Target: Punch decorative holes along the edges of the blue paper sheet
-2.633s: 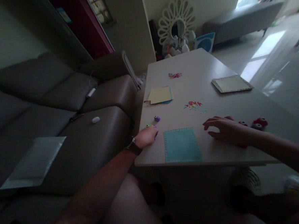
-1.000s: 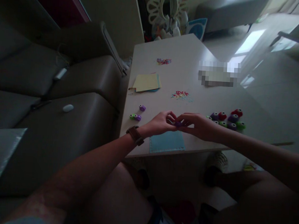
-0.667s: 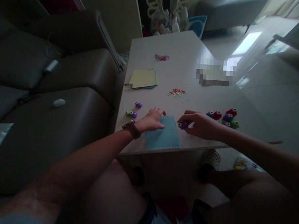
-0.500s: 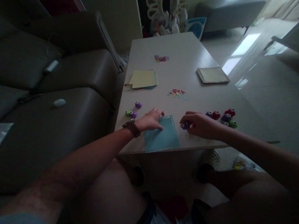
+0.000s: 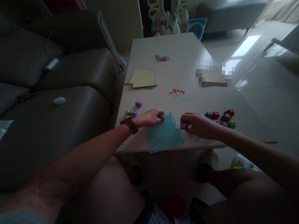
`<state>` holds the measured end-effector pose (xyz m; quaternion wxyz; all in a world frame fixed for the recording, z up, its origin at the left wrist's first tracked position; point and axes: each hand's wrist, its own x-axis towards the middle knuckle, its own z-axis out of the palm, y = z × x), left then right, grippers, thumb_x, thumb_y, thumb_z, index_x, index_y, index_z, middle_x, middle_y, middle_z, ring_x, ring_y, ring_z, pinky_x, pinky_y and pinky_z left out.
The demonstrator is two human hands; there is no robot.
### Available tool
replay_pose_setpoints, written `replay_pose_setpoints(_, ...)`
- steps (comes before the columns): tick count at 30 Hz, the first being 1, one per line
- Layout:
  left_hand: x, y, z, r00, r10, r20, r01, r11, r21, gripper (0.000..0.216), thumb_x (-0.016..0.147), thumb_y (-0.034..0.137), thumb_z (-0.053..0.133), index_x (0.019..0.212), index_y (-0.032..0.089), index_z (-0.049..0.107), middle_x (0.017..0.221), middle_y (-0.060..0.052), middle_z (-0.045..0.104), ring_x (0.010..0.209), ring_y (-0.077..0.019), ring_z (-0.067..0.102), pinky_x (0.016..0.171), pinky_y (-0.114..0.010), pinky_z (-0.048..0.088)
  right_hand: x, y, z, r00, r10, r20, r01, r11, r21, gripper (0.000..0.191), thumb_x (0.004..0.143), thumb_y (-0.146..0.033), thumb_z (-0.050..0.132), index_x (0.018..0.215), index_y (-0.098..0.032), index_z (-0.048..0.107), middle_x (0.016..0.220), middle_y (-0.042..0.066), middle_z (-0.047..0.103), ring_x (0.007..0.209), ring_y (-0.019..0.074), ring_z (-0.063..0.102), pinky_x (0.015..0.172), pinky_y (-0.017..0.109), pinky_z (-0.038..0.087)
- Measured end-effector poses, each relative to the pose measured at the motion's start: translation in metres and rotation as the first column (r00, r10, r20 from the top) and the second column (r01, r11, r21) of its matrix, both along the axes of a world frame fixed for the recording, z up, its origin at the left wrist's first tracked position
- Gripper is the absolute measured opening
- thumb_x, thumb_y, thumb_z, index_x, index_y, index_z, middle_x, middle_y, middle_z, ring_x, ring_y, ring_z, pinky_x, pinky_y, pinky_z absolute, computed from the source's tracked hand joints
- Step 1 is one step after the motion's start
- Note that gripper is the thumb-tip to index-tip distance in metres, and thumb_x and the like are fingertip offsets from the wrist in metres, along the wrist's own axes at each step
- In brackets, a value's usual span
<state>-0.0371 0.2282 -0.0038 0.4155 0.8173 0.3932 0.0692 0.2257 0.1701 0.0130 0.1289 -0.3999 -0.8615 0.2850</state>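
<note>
A light blue sheet of paper [image 5: 164,135], with small shapes punched along its edges, is at the table's near edge. My left hand [image 5: 153,117], with a brown watch on the wrist, is closed on the sheet's far left corner. Beside the sheet's right edge, my right hand [image 5: 193,122] is closed around a small purple craft punch [image 5: 184,126]. Its fingers hide part of the punch. To my left hand's left lie a purple punch [image 5: 138,104] and a green and purple pair [image 5: 131,113]. Several red, purple and green punches [image 5: 226,117] stand beyond my right forearm.
A stack of yellow and blue paper [image 5: 143,79] lies at the table's left side. Small piles of punched-out paper bits [image 5: 177,93] lie mid-table and farther back [image 5: 162,58]. A blurred-out stack [image 5: 213,77] is at the right edge. A sofa [image 5: 71,110] flanks the table's left.
My left hand has gone from spread over the sheet to closed on its corner. The sheet has turned slightly and shifted right, its right edge now closer to the punch.
</note>
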Motion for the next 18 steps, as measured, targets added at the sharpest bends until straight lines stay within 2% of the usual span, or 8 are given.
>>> replay_pose_setpoints(9,-0.0007,0.0008,-0.0055,0.997,0.026,0.075,-0.023,0.999,-0.049,0.008,0.080,0.023,0.060,0.081,0.016,0.057,0.079,-0.003,0.061,0.072,-0.0163,0.055,0.064,-0.028,0.039,-0.0029,0.0010,-0.0031,1.000,-0.020,0.002,0.020,1.000,-0.019,0.022,0.073,-0.007,0.065,0.086,-0.021,0.055,0.087,0.003,0.059,0.077,0.0175,0.058,0.070,0.029,0.045)
replay_pose_setpoints(18,-0.0020,0.0016,-0.0059,0.997,0.035,0.064,-0.033,0.998,-0.044,0.010,0.080,0.024,0.061,0.084,0.015,0.059,0.081,-0.004,0.064,0.072,-0.0163,0.056,0.064,-0.028,0.041,-0.0023,0.0015,-0.0040,1.000,-0.022,0.003,0.022,1.000,-0.022,0.019,0.074,-0.010,0.065,0.086,-0.021,0.056,0.087,0.002,0.060,0.076,0.0170,0.059,0.069,0.028,0.047)
